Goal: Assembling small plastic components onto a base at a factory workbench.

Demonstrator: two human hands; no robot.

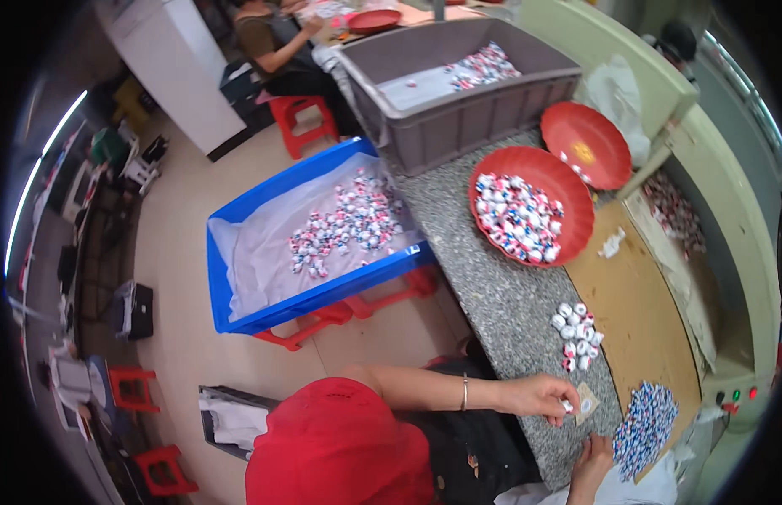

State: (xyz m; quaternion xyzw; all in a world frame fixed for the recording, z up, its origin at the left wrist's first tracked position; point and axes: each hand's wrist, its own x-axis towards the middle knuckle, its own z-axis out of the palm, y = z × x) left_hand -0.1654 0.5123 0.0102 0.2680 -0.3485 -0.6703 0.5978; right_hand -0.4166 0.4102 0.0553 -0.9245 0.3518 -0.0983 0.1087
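Note:
My left hand [538, 397], with a bangle at the wrist, is pinched on a small white piece with red marks [567, 406]. Right beside its fingertips, a small beige square card [586, 404] lies on the speckled grey worktop [492, 311]. My right hand [591, 461] rests lower down at the left edge of a heap of small blue-and-white pieces [648, 429]. Its fingers are curled, and what they hold, if anything, is hidden. Beyond my left hand sits a cluster of round white pieces with red and dark marks [579, 335].
Farther off are a heaped red bowl [580, 240], a second red bowl [606, 126] and a large grey bin [484, 118]. At left, a blue tray of pieces [214, 278] stands over red stools. A green machine frame [736, 252] borders the right. A red cap [332, 446] fills the lower middle; another person [273, 42] sits far off.

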